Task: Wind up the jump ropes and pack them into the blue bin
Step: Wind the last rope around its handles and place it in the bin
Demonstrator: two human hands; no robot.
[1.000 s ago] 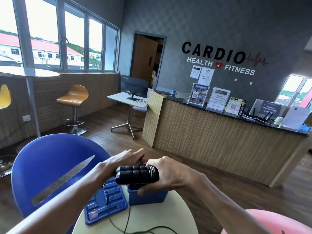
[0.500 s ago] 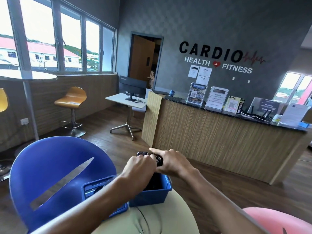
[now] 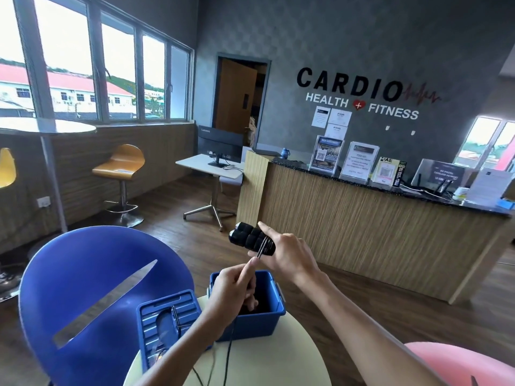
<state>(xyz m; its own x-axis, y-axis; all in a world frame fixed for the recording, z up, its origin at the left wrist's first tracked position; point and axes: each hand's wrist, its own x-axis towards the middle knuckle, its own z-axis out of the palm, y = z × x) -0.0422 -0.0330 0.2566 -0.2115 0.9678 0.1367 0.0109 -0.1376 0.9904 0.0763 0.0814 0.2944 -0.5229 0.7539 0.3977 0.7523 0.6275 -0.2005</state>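
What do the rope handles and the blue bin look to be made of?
Rope handles: look like black foam, matte and ribbed into soft segments; a shiny cap at one end could be metal or plastic. Blue bin: seemingly hard moulded plastic, smooth with a slight sheen and a rolled rim.

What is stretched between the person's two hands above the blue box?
In the head view, a thin dark cord runs taut from the left hand to the black foam jump rope handles held by the right hand.
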